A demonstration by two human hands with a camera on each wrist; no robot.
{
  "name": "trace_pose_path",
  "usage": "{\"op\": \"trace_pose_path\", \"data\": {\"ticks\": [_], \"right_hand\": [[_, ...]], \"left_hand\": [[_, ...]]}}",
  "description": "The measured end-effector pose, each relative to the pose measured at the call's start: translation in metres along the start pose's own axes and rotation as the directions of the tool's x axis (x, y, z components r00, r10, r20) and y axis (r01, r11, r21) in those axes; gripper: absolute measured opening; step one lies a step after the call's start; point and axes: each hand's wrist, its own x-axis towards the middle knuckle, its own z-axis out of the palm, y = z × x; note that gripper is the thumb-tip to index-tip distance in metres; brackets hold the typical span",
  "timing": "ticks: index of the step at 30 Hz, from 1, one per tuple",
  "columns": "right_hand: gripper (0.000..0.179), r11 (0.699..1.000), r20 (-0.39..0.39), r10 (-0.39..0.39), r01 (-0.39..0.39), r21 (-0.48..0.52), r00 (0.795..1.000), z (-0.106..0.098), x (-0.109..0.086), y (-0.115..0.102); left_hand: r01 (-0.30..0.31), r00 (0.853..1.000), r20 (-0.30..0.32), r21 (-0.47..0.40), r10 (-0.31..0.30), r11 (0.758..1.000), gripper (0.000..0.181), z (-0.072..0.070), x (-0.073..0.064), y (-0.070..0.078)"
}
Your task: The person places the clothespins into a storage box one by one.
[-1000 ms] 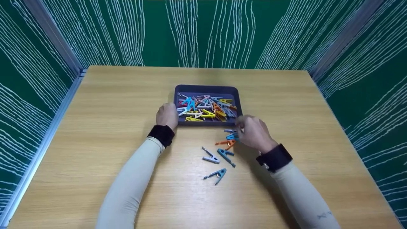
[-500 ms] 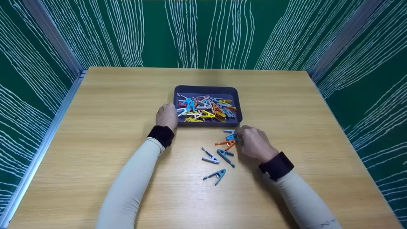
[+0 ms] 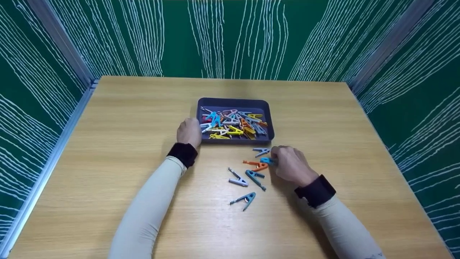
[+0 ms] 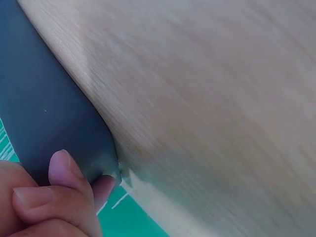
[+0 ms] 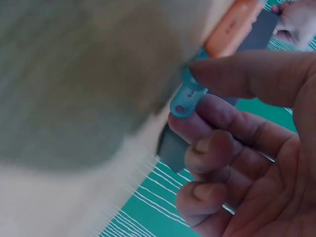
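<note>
My left hand (image 3: 189, 132) grips the left side of a dark tray (image 3: 237, 141). In the left wrist view its fingers curl at the tray's corner (image 4: 64, 118). Several colourful clothespins (image 3: 235, 129) lie heaped inside. Just below the tray's near right corner, my right hand (image 3: 291, 163) pinches a blue clothespin (image 3: 266, 160). The right wrist view has this blue clothespin (image 5: 183, 101) between thumb and forefinger, with an orange clothespin (image 5: 234, 29) close behind it. On the table, the orange clothespin (image 3: 257, 165) and a pale blue clothespin (image 3: 261, 151) lie by the right fingertips.
Nearer my body lie a pale lilac clothespin (image 3: 239, 181) and two teal clothespins, one upper (image 3: 255, 178) and one lower (image 3: 248, 198). The wooden table (image 3: 136, 108) is enclosed by green walls (image 3: 179, 39) with white streaks.
My right hand has drawn back from the tray's near right corner toward my body. The blue clothespin has shifted slightly right and nearer, in its fingers. The left hand stays on the tray.
</note>
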Motion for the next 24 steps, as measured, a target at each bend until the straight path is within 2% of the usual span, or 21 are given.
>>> {"op": "trace_pose_path", "data": {"ticks": [2,6,12,18,24], "right_hand": [[0.019,0.999,-0.015,0.025,-0.025,0.027,1.0,-0.007,0.001,-0.001],[0.018,0.995,-0.105,0.048,-0.039,0.088,0.993,-0.021,0.013,-0.004],[0.015,0.988,-0.212,0.116,-0.091,0.127,0.97,-0.028,0.053,-0.001],[0.018,0.977,-0.236,0.205,-0.183,0.111,0.95,-0.028,0.091,0.003],[0.028,0.949,-0.204,0.306,-0.281,0.143,0.93,-0.03,0.115,0.003]], "left_hand": [[-0.004,1.0,-0.004,-0.002,0.004,1.0,0.03,0.0,-0.001,0.001],[-0.005,1.0,-0.018,-0.004,0.005,1.0,0.03,0.001,-0.001,0.001],[-0.006,1.0,-0.018,-0.014,0.006,1.0,0.029,0.002,-0.002,0.001],[-0.026,0.999,-0.041,-0.007,0.026,1.0,0.029,0.003,-0.004,0.001],[-0.027,0.998,-0.052,-0.004,0.027,1.0,0.03,0.0,-0.004,0.003]]}}
